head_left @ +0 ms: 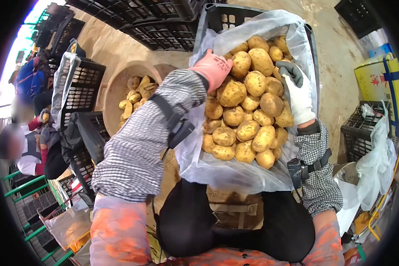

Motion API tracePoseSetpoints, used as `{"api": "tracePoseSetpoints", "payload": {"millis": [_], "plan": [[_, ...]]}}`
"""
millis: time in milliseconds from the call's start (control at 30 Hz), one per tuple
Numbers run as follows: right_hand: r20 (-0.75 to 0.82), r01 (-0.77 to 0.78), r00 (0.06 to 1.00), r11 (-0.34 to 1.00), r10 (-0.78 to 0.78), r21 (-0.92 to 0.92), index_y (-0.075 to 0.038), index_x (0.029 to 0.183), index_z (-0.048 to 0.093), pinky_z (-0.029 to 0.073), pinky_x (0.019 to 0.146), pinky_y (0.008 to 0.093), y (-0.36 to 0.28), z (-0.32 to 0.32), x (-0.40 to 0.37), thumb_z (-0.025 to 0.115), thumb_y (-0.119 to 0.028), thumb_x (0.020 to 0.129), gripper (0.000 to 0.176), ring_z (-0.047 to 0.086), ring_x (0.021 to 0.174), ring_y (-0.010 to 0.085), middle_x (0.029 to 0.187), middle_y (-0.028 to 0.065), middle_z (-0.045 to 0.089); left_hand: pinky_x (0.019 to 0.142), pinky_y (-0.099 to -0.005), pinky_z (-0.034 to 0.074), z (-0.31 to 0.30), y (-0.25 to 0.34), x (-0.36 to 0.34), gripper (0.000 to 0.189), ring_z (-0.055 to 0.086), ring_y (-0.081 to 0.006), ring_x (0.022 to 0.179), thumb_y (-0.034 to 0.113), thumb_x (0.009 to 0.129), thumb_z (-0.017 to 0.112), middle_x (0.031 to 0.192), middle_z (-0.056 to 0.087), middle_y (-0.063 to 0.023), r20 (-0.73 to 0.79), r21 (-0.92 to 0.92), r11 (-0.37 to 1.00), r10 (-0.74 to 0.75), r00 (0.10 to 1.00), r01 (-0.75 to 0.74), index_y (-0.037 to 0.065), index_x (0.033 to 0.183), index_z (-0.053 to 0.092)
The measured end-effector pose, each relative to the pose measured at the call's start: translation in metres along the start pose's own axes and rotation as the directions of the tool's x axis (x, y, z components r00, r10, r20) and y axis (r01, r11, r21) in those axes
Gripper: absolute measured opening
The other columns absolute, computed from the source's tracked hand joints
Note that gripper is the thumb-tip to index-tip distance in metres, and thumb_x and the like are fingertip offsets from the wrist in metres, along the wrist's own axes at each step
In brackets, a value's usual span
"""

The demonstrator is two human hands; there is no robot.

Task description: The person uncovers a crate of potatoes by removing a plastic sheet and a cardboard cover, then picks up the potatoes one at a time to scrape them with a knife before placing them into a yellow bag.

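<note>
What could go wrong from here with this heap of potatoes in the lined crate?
1. The potatoes are heaped high in the crate and slope toward the person; some may roll off the near edge.
2. The thin plastic liner bulges under the load at the front and might tear or slip.
3. The left hand and right hand touch only the pile's sides, so a slide down the middle may go unchecked.

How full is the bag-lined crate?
Full: potatoes heap to the rim of the crate inside its plastic liner; left hand and right hand rest on the pile.
</note>
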State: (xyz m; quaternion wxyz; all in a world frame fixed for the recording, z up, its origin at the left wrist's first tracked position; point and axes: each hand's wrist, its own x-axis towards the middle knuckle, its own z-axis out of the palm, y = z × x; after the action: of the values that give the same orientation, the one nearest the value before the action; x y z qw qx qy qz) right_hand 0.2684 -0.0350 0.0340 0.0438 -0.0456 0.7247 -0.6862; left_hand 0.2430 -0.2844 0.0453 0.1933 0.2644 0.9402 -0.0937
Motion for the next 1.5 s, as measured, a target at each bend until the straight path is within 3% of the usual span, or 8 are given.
{"api": "tracePoseSetpoints", "payload": {"millis": [167, 367, 500, 600, 667, 733, 933, 1500], "plan": [[-0.005, -0.035, 0.999, 0.998, 0.035, 0.051, -0.001, 0.113, 0.062, 0.045, 0.084, 0.0198, -0.001, -0.003, 0.001, 0.055, -0.002, 0.092, 0.022, 0.055, 0.092, 0.0066, 0.104, 0.0014, 0.062, 0.091, -0.0415, 0.044, -0.039, 0.001, -0.108, 0.059, 0.057, -0.0317, 0.109, 0.016, 0.067, 0.076, 0.112, 0.062, -0.0137, -0.664, -0.496, 0.853, -0.252, 0.704, -0.163, 0.003, 0.12, 0.053], [0.386, 0.464, 0.884, 0.598, -0.265, -0.653, -0.011, 0.128, 0.053, 0.04, 0.099, 0.0417, -0.003, 0.015, -0.007, 0.071, -0.032, 0.076, 0.059, 0.052, 0.115, 0.0316, 0.123, 0.0149, 0.057, 0.1, -0.0379, 0.042, 0.062, -0.089, -0.249, 0.055, 0.054, -0.0293, 0.114, 0.004, 0.072, 0.071, 0.12, 0.058, -0.014, -0.497, -0.364, 0.753, -0.654, 0.57, 0.548, 0.003, 0.124, 0.054], [0.426, 0.441, 0.896, 0.36, -0.125, -0.822, -0.009, 0.136, 0.043, 0.034, 0.105, 0.0422, 0.013, 0.035, -0.016, 0.075, -0.033, 0.072, 0.076, 0.045, 0.124, 0.0322, 0.134, 0.015, 0.048, 0.105, -0.035, 0.037, 0.035, -0.036, -0.221, 0.056, 0.051, -0.0242, 0.12, -0.002, 0.077, 0.065, 0.126, 0.055, -0.0123, -0.518, -0.794, 0.601, -0.75, 0.411, 0.094, 0.0, 0.13, 0.049], [0.392, 0.389, 0.917, 0.388, -0.075, -0.836, -0.008, 0.137, 0.042, 0.034, 0.105, 0.0427, 0.011, 0.036, -0.012, 0.076, -0.031, 0.069, 0.079, 0.045, 0.123, 0.0329, 0.133, 0.0165, 0.048, 0.105, -0.0361, 0.036, -0.017, 0.04, -0.176, 0.06, 0.048, -0.0226, 0.122, -0.003, 0.077, 0.064, 0.132, 0.051, -0.0126, -0.311, -0.94, 0.108, -0.663, 0.681, -0.324, -0.001, 0.133, 0.044], [0.386, 0.396, 0.912, 0.524, -0.135, -0.754, -0.007, 0.135, 0.043, 0.036, 0.103, 0.0428, 0.005, 0.03, -0.013, 0.077, -0.03, 0.067, 0.08, 0.049, 0.119, 0.0336, 0.128, 0.018, 0.052, 0.109, -0.0385, 0.032, -0.008, 0.064, -0.137, 0.074, 0.042, -0.0274, 0.13, 0.007, 0.075, 0.072, 0.137, 0.046, -0.0163, -0.489, -0.854, 0.076, -0.456, 0.744, -0.515, 0.0, 0.139, 0.036], [0.379, 0.379, 0.913, 0.654, -0.15, -0.654, -0.005, 0.134, 0.045, 0.039, 0.101, 0.0404, -0.023, 0.03, -0.024, 0.079, -0.03, 0.064, 0.082, 0.052, 0.118, 0.0325, 0.124, 0.0186, 0.055, 0.112, -0.0403, 0.026, 0.003, 0.079, -0.119, 0.078, 0.031, -0.0337, 0.137, 0.007, 0.076, 0.072, 0.142, 0.039, -0.0208, -0.364, -0.931, 0.145, -0.452, 0.814, -0.336, 0.0, 0.142, 0.031], [0.485, 0.43, 0.852, 0.789, -0.194, -0.438, -0.002, 0.131, 0.048, 0.041, 0.099, 0.0391, -0.037, 0.041, -0.052, 0.087, -0.038, 0.059, 0.09, 0.055, 0.116, 0.0316, 0.123, 0.017, 0.057, 0.104, -0.0281, 0.036, 0.001, 0.086, -0.117, 0.067, 0.044, -0.0159, 0.126, 0.002, 0.084, 0.061, 0.14, 0.042, -0.0101, 0.028, -0.755, -0.643, -0.229, 0.973, -0.13, 0.001, 0.144, 0.032], [0.549, 0.637, 0.759, 0.572, -0.349, -0.517, -0.005, 0.128, 0.052, 0.047, 0.084, 0.0421, -0.034, 0.055, -0.06, 0.08, -0.049, 0.06, 0.085, 0.06, 0.099, 0.0334, 0.116, 0.0154, 0.061, 0.097, -0.0271, 0.042, 0.009, 0.099, -0.125, 0.067, 0.048, -0.014, 0.12, 0.0, 0.084, 0.061, 0.136, 0.047, -0.0081, 0.031, -0.844, -0.517, -0.315, 0.949, -0.144, 0.005, 0.145, 0.032]]}}
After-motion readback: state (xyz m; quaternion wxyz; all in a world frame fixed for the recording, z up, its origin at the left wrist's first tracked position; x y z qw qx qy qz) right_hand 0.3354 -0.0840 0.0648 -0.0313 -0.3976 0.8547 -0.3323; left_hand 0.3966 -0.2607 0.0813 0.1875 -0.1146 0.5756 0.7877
